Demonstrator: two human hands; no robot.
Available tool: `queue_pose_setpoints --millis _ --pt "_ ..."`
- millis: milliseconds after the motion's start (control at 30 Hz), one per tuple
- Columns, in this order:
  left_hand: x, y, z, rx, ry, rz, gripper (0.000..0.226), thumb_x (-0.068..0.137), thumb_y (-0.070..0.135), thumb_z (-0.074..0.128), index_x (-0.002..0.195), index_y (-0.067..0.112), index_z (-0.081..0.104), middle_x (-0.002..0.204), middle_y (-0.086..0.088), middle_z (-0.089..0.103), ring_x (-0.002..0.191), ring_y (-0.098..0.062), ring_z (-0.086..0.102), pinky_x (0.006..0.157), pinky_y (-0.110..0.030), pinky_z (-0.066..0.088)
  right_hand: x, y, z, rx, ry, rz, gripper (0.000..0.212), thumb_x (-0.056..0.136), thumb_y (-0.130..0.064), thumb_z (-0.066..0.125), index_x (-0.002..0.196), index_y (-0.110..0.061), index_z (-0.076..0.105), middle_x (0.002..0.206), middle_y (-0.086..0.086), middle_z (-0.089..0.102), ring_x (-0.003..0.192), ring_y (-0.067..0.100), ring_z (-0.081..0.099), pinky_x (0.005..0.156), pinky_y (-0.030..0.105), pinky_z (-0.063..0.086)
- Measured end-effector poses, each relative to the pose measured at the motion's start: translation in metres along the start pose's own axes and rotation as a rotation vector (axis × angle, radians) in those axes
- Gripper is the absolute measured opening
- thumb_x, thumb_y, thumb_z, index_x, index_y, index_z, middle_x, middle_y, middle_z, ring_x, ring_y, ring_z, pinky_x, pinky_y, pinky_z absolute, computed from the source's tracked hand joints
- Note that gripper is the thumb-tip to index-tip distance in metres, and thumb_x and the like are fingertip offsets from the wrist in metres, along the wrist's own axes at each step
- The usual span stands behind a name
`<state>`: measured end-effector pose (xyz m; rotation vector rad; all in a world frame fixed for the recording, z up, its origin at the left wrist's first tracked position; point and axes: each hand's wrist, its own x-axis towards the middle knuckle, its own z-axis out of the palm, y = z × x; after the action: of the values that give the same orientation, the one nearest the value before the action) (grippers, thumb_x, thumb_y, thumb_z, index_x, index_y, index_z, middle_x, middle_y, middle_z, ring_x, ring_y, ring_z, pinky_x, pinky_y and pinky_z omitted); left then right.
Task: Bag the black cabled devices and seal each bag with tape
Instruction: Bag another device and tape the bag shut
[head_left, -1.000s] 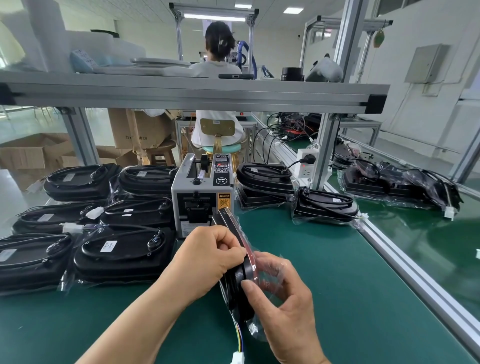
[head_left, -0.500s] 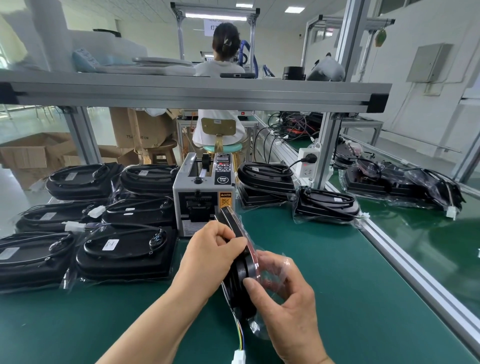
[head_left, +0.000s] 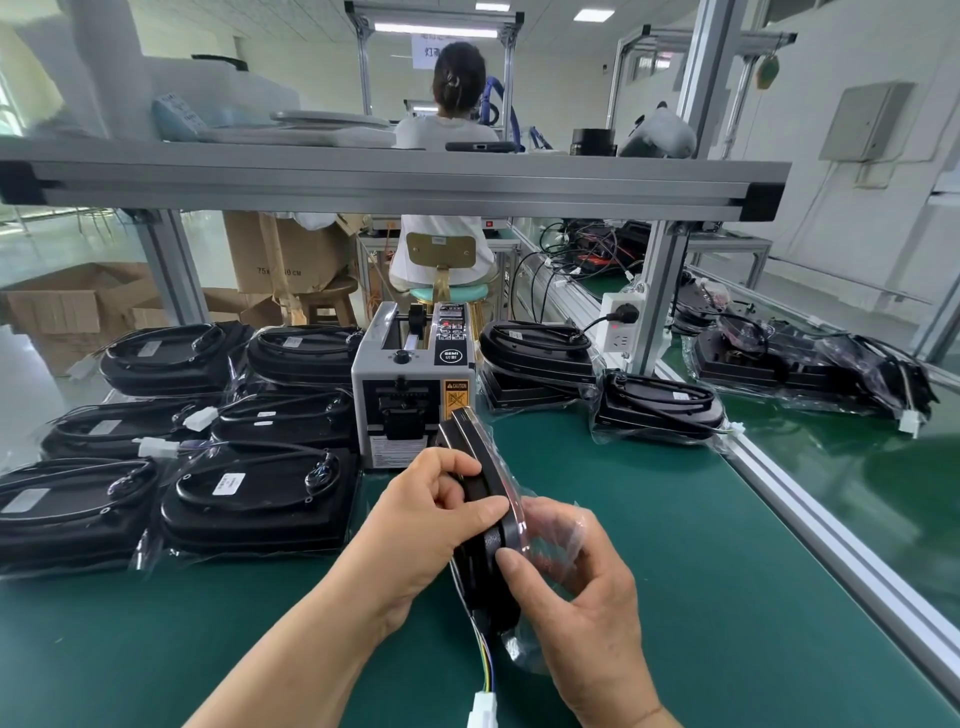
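The left hand (head_left: 431, 525) curls round a device (head_left: 492, 541) held on edge, and the right hand (head_left: 576, 613) pinches the clear bag (head_left: 550, 535) against it, thumb on the rim. They are at near centre on the green mat (head_left: 675, 519), just before the tape dispenser (head_left: 410, 395). Bagged units (head_left: 260, 499) lie left, and a seated person (head_left: 457, 98) is far behind.

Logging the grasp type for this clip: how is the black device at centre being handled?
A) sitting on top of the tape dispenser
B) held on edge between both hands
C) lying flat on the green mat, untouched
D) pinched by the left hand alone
B: the black device stands on edge, gripped by the left hand and the right hand, in front of the tape dispenser.
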<state>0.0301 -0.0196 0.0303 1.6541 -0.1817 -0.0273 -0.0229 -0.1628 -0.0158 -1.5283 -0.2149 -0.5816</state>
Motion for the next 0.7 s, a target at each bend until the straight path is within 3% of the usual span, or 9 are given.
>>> queue_pose_setpoints --millis 200,400,533,633,700 --pt "0.003 -0.001 0.002 -0.156 0.003 -0.109 0.022 0.087 0.007 0.071 0.102 0.023 0.066 0.064 0.010 0.048 0.067 -0.012 0.053 0.066 -0.028 0.047 0.001 0.004 0.001 -0.007 0.004 -0.005 0.032 0.071 -0.036 0.079 0.102 -0.034 0.070 0.104 -0.006 0.074 0.091 0.016 0.073 0.078 0.023 0.058" --pt "0.001 -0.003 0.014 -0.233 0.133 -0.123 0.018 0.086 0.007 0.069 0.091 0.024 0.069 0.067 0.004 0.054 0.065 -0.013 0.061 0.058 -0.026 0.047 0.001 0.005 -0.001 -0.001 -0.003 0.000 0.032 0.072 -0.036 0.079 0.103 -0.039 0.069 0.101 -0.005 0.074 0.089 0.017 0.074 0.077 0.022 0.058" --pt "-0.001 0.003 0.021 -0.246 0.206 -0.120 0.013 0.089 0.004 0.065 0.091 0.016 0.067 0.071 -0.003 0.060 0.055 -0.008 0.059 0.047 -0.018 0.045 0.001 0.003 -0.001 0.011 -0.006 0.001 0.031 0.072 -0.035 0.078 0.102 -0.039 0.070 0.102 -0.006 0.074 0.089 0.014 0.073 0.077 0.021 0.057" --pt "-0.004 0.007 0.022 -0.176 0.214 -0.117 0.006 0.089 0.013 0.069 0.093 0.016 0.066 0.079 -0.007 0.061 0.064 -0.013 0.059 0.057 -0.026 0.051 0.001 0.002 -0.001 0.012 -0.011 0.026 0.033 0.071 -0.037 0.078 0.103 -0.038 0.070 0.101 -0.005 0.074 0.089 0.015 0.074 0.078 0.021 0.057" --pt "-0.005 0.010 0.022 -0.075 0.219 -0.112 0.016 0.083 0.024 0.075 0.093 0.019 0.064 0.079 -0.004 0.062 0.069 -0.016 0.061 0.068 -0.036 0.056 0.000 0.002 0.000 0.004 -0.013 0.052 0.035 0.070 -0.038 0.079 0.103 -0.037 0.070 0.100 -0.004 0.075 0.088 0.017 0.074 0.077 0.023 0.058"
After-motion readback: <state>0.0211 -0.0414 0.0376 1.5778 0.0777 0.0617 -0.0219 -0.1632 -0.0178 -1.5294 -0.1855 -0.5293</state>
